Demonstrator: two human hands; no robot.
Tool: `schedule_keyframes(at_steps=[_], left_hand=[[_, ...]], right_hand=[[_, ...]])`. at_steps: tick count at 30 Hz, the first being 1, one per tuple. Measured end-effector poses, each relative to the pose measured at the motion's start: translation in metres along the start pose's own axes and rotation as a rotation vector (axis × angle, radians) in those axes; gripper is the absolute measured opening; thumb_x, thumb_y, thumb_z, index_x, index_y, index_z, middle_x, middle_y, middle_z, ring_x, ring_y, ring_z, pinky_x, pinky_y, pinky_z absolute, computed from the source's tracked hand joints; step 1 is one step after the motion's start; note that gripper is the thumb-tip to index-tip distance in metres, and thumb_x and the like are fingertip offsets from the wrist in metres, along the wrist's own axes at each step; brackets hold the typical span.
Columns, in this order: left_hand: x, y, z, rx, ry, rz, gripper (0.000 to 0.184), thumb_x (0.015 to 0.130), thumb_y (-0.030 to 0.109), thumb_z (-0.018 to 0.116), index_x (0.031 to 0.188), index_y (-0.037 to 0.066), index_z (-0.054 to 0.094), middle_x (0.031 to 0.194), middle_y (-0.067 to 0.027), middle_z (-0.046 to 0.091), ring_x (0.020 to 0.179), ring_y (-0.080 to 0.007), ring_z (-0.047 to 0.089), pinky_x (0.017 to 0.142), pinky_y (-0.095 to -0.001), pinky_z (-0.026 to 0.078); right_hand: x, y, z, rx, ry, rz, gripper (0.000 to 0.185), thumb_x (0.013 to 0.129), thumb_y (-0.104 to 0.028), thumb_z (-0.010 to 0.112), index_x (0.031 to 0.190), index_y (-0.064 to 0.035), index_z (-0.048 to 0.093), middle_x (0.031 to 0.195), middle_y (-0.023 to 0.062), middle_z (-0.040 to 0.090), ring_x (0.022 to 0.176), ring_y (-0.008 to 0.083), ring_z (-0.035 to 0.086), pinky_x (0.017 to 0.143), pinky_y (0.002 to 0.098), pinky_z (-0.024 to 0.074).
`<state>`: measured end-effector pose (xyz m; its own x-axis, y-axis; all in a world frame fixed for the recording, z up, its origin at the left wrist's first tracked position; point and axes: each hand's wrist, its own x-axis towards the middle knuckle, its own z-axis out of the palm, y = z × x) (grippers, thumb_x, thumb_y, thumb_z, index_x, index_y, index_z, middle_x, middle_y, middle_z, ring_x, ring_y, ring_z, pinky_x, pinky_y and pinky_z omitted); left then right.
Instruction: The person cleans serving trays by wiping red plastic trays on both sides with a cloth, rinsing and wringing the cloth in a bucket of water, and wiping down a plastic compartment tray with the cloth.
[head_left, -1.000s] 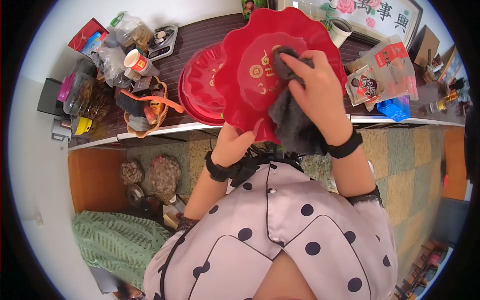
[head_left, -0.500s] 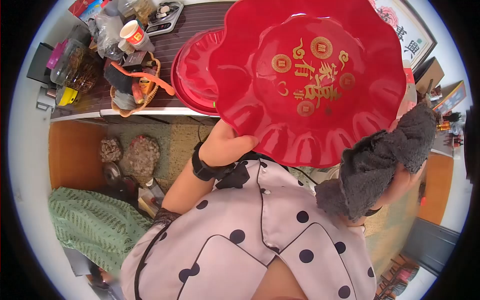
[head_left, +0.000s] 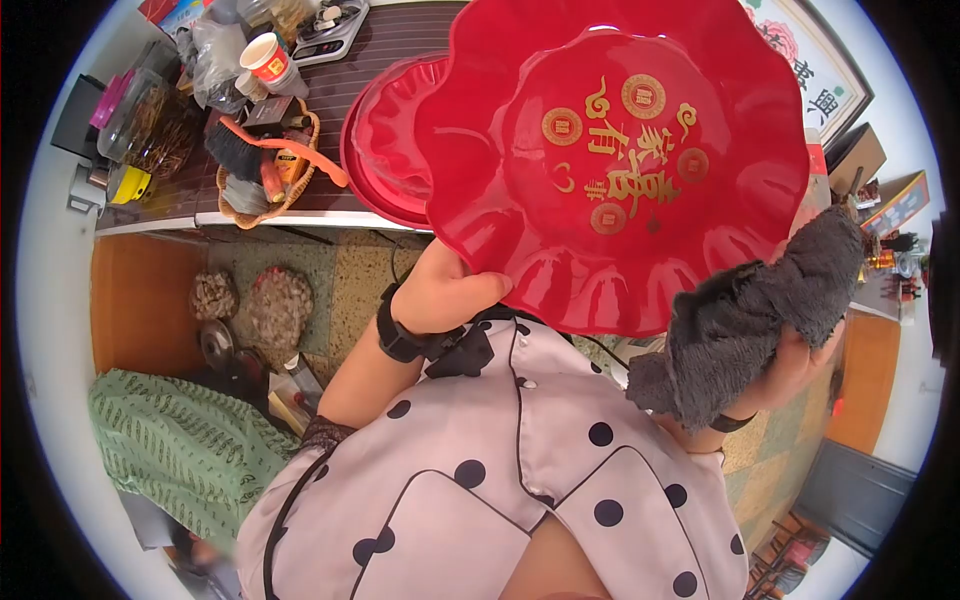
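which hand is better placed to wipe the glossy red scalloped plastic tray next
Right, I'd judge: the right hand holds the dark grey fabric cloth close by the tray, while the left hand is busy holding the tray's rim.

The room is evenly and brightly lit, with soft shadows. White glare streaks the fluted rim of the glossy red scalloped plastic tray [head_left: 615,130]. The wide lens bows the dark striped counter [head_left: 400,30], and black vignetting rings the round view. The tray's gold lettering is sharp; small items at the far right look soft.
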<state>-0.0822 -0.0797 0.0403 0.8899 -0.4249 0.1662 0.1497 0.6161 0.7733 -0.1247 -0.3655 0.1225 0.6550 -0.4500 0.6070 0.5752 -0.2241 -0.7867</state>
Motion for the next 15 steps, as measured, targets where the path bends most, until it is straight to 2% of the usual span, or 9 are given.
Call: schedule_keyframes(at_steps=[4, 6, 10, 12, 13, 15], left_hand=[[0.004, 0.004, 0.004, 0.062, -0.013, 0.001, 0.063, 0.076, -0.013, 0.048, 0.137, -0.002, 0.038, 0.128, -0.0085, 0.052, 0.117, -0.0159, 0.050, 0.097, -0.0330, 0.042], [0.005, 0.007, 0.008, 0.274, -0.030, 0.009, 0.061, 0.077, -0.010, 0.048, 0.137, -0.002, 0.038, 0.126, -0.0073, 0.052, 0.116, -0.0150, 0.050, 0.097, -0.0326, 0.042], [0.009, 0.005, 0.007, 0.474, -0.081, -0.037, 0.062, 0.076, -0.010, 0.047, 0.137, -0.001, 0.039, 0.125, -0.0074, 0.052, 0.116, -0.0153, 0.050, 0.097, -0.0328, 0.042], [0.014, -0.001, 0.005, 0.668, -0.160, 0.112, 0.064, 0.073, -0.010, 0.046, 0.136, 0.000, 0.039, 0.124, -0.0086, 0.051, 0.115, -0.0172, 0.050, 0.097, -0.0327, 0.042], [0.015, -0.002, 0.008, 0.670, -0.163, 0.108, 0.064, 0.073, -0.010, 0.046, 0.136, 0.000, 0.039, 0.124, -0.0086, 0.051, 0.115, -0.0172, 0.050, 0.097, -0.0327, 0.042], [0.015, -0.005, 0.013, 0.419, -0.083, 0.024, 0.064, 0.071, -0.010, 0.045, 0.134, 0.001, 0.041, 0.124, -0.0099, 0.051, 0.115, -0.0189, 0.050, 0.097, -0.0321, 0.042]], right_hand=[[0.014, -0.010, 0.034, -0.014, -0.066, 0.075, 0.051, 0.076, 0.005, 0.056, 0.126, 0.0082, 0.051, 0.118, 0.0171, 0.058, 0.108, 0.0234, 0.056, 0.095, 0.0353, 0.0444], [0.031, -0.007, 0.045, -0.492, -0.533, -0.036, 0.049, 0.079, 0.002, 0.056, 0.128, 0.0011, 0.054, 0.117, 0.0152, 0.057, 0.109, 0.0234, 0.056, 0.093, 0.0334, 0.0439], [0.021, 0.020, 0.071, -0.571, -0.625, -0.091, 0.049, 0.079, 0.003, 0.054, 0.127, -0.0025, 0.056, 0.116, 0.0149, 0.056, 0.108, 0.0263, 0.055, 0.094, 0.0337, 0.0430], [0.007, 0.021, 0.089, -0.620, -0.685, -0.281, 0.048, 0.076, -0.001, 0.059, 0.123, -0.0049, 0.058, 0.108, 0.0162, 0.053, 0.096, 0.0334, 0.057, 0.083, 0.0376, 0.0489], [0.000, 0.018, 0.096, -0.571, -0.758, -0.260, 0.048, 0.073, -0.001, 0.060, 0.121, -0.0048, 0.059, 0.107, 0.0163, 0.053, 0.094, 0.0338, 0.057, 0.080, 0.0393, 0.0495], [-0.016, 0.012, 0.109, -0.493, -0.876, -0.235, 0.047, 0.071, -0.002, 0.060, 0.118, -0.0050, 0.061, 0.105, 0.0145, 0.053, 0.090, 0.0323, 0.058, 0.076, 0.0412, 0.0506]])
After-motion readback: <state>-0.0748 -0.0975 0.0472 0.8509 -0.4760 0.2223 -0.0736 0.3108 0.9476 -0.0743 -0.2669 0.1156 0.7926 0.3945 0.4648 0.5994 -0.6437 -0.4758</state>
